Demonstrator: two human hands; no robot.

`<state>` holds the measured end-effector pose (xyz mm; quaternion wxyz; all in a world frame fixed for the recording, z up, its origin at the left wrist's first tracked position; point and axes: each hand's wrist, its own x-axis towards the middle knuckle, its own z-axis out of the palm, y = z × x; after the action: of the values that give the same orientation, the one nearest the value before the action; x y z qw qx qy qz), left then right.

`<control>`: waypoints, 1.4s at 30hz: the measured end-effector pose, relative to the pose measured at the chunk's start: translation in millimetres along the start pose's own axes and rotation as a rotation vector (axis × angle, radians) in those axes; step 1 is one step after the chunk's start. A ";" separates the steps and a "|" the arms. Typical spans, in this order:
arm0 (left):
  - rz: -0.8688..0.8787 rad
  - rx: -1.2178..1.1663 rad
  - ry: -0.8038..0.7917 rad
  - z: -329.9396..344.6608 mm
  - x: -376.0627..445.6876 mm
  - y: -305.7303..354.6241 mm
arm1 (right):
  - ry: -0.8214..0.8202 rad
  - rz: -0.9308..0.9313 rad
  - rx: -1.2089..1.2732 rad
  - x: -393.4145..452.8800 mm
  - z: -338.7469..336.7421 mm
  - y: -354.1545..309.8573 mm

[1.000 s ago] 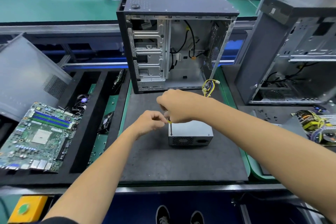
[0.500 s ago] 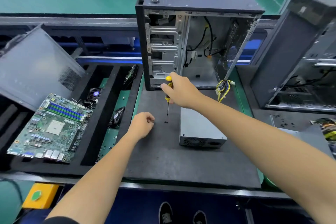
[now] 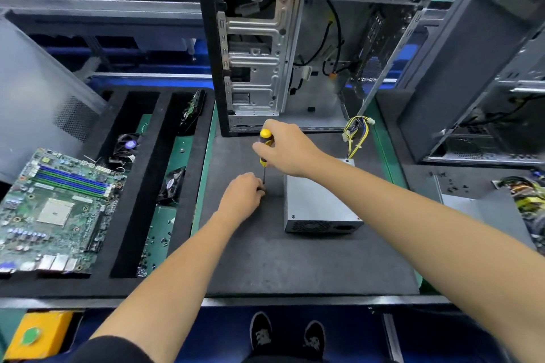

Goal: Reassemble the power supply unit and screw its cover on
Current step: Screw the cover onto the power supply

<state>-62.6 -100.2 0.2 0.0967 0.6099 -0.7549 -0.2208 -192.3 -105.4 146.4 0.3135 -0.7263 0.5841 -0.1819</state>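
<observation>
The grey power supply unit (image 3: 317, 205) lies on the dark foam mat (image 3: 295, 259) with its cover on and its yellow cable bundle (image 3: 356, 134) trailing toward the open case. My right hand (image 3: 287, 147) grips a yellow-and-black screwdriver (image 3: 264, 146), held upright with its tip pointing down at the mat left of the unit. My left hand (image 3: 243, 194) rests on the mat with its fingers curled at a small dark screw (image 3: 263, 192) right under the screwdriver tip; the fingertips hide whether they pinch it.
An open black PC case (image 3: 295, 47) stands behind the mat. A motherboard (image 3: 56, 209) lies on a black foam tray (image 3: 132, 186) to the left, with fans and loose screws. A second case (image 3: 483, 74) and wire bundles lie to the right.
My right hand lifted the screwdriver off the unit and carried it left to the mat. My left hand left the unit and moved to a screw under the tip.
</observation>
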 end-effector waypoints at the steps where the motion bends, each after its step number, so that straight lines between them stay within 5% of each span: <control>1: -0.013 -0.018 -0.016 -0.8 2.1 -0.3 | 0.003 -0.005 0.003 0.3 -0.1 -0.5; 5: -0.042 -0.165 -0.023 -2.6 5.1 -0.8 | 0.024 -0.017 0.015 1.3 -1.9 -3.1; 11: -0.177 -0.713 0.105 -24.5 5.4 11.1 | 0.147 -0.035 0.045 -1.3 -20.8 0.2; 16: -0.117 -1.012 0.095 -38.2 5.2 35.8 | 0.242 0.008 0.069 -4.4 -41.2 5.3; 42: 0.107 -0.996 -0.301 -14.6 -11.4 136.2 | 0.349 0.094 0.131 -86.2 -113.3 62.7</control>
<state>-173.5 -70.8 75.9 0.2766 0.4122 -0.5941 -0.6330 -331.4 -57.5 196.9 0.2622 -0.6337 0.6498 -0.3277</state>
